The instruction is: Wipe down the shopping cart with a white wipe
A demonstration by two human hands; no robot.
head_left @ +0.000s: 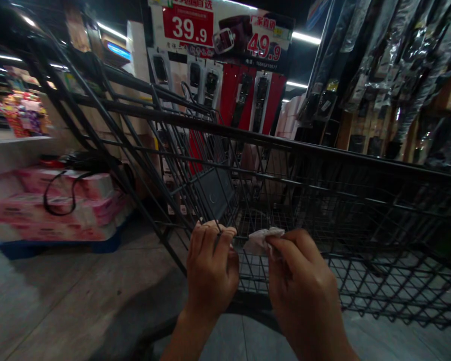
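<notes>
A black wire shopping cart stretches across the view from upper left to right. At its side, near the middle of the picture, my left hand is closed with its fingers curled at a wire; whether anything else is in them cannot be made out. Just to the right, my right hand pinches a crumpled white tissue between thumb and fingers. The tissue lies against the cart's wires. Inside the cart, a grey plastic panel shows behind the mesh.
Beyond the cart stands a rack with packaged belts under a price sign. Wrapped goods hang at the upper right. On the left, pink packs are stacked on a blue pallet, with a black strap on top.
</notes>
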